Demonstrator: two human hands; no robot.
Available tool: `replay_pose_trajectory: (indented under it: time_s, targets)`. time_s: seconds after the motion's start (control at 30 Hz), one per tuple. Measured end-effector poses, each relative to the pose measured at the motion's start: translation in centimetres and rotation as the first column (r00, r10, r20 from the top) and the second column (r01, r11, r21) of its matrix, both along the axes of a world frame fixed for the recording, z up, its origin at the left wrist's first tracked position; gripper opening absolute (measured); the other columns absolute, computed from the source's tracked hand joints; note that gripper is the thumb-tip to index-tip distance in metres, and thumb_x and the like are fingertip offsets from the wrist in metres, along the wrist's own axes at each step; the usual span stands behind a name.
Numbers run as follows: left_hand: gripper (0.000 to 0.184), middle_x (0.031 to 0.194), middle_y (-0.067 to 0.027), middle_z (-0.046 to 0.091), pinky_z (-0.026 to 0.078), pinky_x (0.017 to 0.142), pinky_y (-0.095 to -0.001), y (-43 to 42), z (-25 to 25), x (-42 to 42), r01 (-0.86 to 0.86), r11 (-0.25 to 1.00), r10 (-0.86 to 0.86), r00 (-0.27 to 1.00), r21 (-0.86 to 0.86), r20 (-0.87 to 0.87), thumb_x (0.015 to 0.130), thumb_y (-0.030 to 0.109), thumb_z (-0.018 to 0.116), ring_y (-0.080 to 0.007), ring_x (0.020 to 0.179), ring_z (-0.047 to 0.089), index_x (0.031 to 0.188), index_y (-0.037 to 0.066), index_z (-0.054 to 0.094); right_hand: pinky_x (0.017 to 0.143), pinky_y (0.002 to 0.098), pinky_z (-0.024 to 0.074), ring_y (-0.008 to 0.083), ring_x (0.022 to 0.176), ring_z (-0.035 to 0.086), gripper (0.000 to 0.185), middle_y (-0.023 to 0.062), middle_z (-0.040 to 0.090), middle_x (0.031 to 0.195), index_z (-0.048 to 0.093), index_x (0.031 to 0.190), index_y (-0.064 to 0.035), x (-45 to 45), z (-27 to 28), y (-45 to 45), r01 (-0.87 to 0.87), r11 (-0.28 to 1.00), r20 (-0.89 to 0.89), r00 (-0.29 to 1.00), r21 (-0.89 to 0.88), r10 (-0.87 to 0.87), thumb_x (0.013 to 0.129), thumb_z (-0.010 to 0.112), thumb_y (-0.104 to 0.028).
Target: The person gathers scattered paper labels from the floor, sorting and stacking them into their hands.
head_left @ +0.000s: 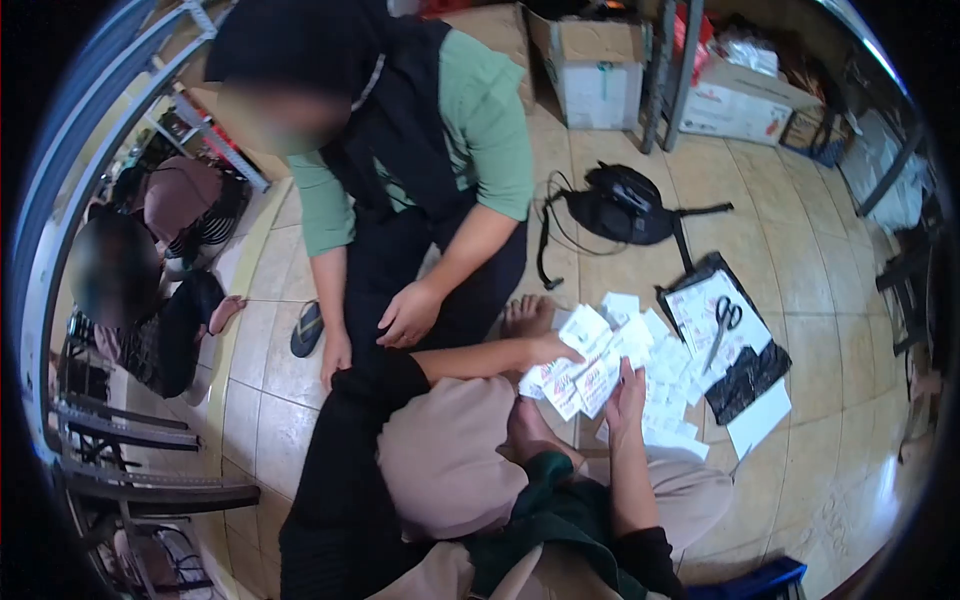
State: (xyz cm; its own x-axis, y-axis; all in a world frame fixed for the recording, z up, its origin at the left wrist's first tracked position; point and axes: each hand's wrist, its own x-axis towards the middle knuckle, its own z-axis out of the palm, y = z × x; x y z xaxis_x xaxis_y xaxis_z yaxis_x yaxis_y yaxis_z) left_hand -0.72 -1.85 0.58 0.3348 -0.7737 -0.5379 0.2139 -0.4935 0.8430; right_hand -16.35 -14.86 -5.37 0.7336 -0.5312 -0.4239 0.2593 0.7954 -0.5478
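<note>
My left hand (550,351) is closed on a bunch of small white paper slips (585,335), some with reddish print. My right hand (627,388) grips a printed paper slip (598,378) at its lower right edge, close beside that bunch. The fingers of both hands are partly covered by the paper. A loose pile of similar slips (668,385) spreads over the floor just right of my hands. Scissors with black handles (727,315) lie on a printed sheet (697,305) beyond the pile.
Across from me sits a person in green sleeves (490,110), hands without paper. Black plastic (748,382), a black bag (622,210) and a sandal (306,330) lie on the tiles. Boxes (600,85) stand behind. More people (150,290) sit left, past metal racks (150,497).
</note>
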Motion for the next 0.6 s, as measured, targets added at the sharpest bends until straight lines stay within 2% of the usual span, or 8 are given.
replay_pose_trajectory:
  time_s: [0.1, 0.17, 0.2, 0.27, 0.33, 0.47, 0.53, 0.6]
  targets:
    - [0.081, 0.134, -0.0192, 0.04, 0.029, 0.102, -0.0389, -0.3, -2.9, -0.4, -0.021, 1.0, 0.021, 0.999, -0.009, -0.045, 0.071, 0.026, 0.072, -0.0289, 0.125, 0.037, 0.135, -0.002, 0.029, 0.084, 0.0295, 0.0462, 0.0169, 0.101, 0.055, 0.03, 0.0073, 0.056, 0.112, 0.044, 0.12, -0.0052, -0.2, -0.2, -0.8, 0.07, 0.998, -0.028, 0.997, 0.005, -0.07, 0.09, 0.048, -0.006]
    - [0.052, 0.118, -0.0134, 0.056, 0.045, 0.086, -0.0334, 0.0, -9.0, 1.3, -0.1, 0.995, 0.1, 0.995, -0.028, -0.002, 0.08, 0.009, 0.062, -0.0229, 0.104, 0.056, 0.127, -0.002, 0.041, 0.081, 0.0303, 0.0488, 0.0171, 0.097, 0.057, 0.029, 0.0078, 0.057, 0.109, 0.043, 0.119, -0.0044, -0.2, -1.3, -1.7, 0.113, 0.993, -0.024, 0.993, 0.018, -0.113, 0.091, 0.048, -0.008]
    - [0.052, 0.118, -0.0134, 0.056, 0.045, 0.086, -0.0334, 0.0, -6.5, 0.8, -0.1, 0.995, 0.1, 0.995, -0.027, -0.001, 0.08, 0.009, 0.062, -0.0229, 0.104, 0.056, 0.127, -0.002, 0.041, 0.081, 0.0303, 0.0488, 0.0171, 0.097, 0.057, 0.029, 0.0078, 0.057, 0.109, 0.043, 0.119, -0.0044, -0.6, -0.6, -2.0, 0.113, 0.993, -0.023, 0.993, 0.019, -0.113, 0.091, 0.048, -0.008]
    - [0.041, 0.111, -0.0137, 0.059, 0.048, 0.082, -0.0334, -0.2, -2.2, -0.1, -0.245, 0.969, 0.232, 0.946, -0.031, -0.227, 0.082, 0.006, 0.058, -0.0226, 0.095, 0.061, 0.12, -0.003, 0.049, 0.083, 0.031, 0.0493, 0.0159, 0.095, 0.058, 0.022, 0.0073, 0.058, 0.108, 0.048, 0.111, -0.0043, -1.2, 0.6, -3.0, 0.091, 0.995, -0.012, 0.996, 0.032, -0.09, 0.09, 0.052, -0.011]
    - [0.04, 0.111, -0.0139, 0.059, 0.048, 0.083, -0.0338, -0.1, -1.7, -0.2, -0.288, 0.957, 0.267, 0.923, -0.038, -0.276, 0.082, 0.006, 0.057, -0.0227, 0.095, 0.061, 0.12, -0.004, 0.048, 0.084, 0.0334, 0.049, 0.0173, 0.094, 0.059, 0.025, 0.0073, 0.059, 0.107, 0.048, 0.113, -0.0045, -1.9, 0.0, -3.9, 0.057, 0.998, 0.054, 0.997, 0.002, -0.057, 0.09, 0.053, -0.014]
    - [0.039, 0.11, -0.014, 0.059, 0.048, 0.084, -0.0346, -0.3, -2.6, -0.2, -0.354, 0.933, 0.314, 0.886, -0.059, -0.342, 0.082, 0.004, 0.056, -0.0228, 0.095, 0.061, 0.119, -0.005, 0.048, 0.084, 0.0337, 0.0489, 0.0188, 0.097, 0.058, 0.028, 0.0083, 0.057, 0.109, 0.046, 0.116, -0.0032, -2.1, -0.3, -2.8, -0.059, 0.998, 0.028, 0.998, 0.03, 0.058, 0.09, 0.052, -0.009]
    - [0.044, 0.109, -0.0133, 0.059, 0.048, 0.083, -0.0338, -0.6, -13.5, 2.0, -0.259, 0.965, 0.261, 0.959, -0.035, 0.106, 0.081, 0.006, 0.057, -0.0236, 0.095, 0.06, 0.121, -0.005, 0.046, 0.083, 0.0337, 0.0495, 0.0197, 0.098, 0.057, 0.029, 0.009, 0.057, 0.11, 0.045, 0.117, -0.0024, -1.2, 0.1, -0.9, -0.12, 0.992, 0.02, 0.993, 0.048, 0.119, 0.089, 0.051, -0.007]
    - [0.049, 0.111, -0.0142, 0.057, 0.044, 0.087, -0.0334, -0.4, -10.9, 1.6, -0.249, 0.969, 0.245, 0.957, 0.004, 0.156, 0.079, 0.014, 0.059, -0.0238, 0.099, 0.057, 0.122, -0.004, 0.046, 0.089, 0.0346, 0.046, 0.0211, 0.104, 0.054, 0.036, 0.0101, 0.054, 0.115, 0.041, 0.123, -0.0023, -0.7, -0.5, 0.5, -0.166, 0.986, -0.033, 0.985, 0.034, 0.167, 0.089, 0.051, -0.005]
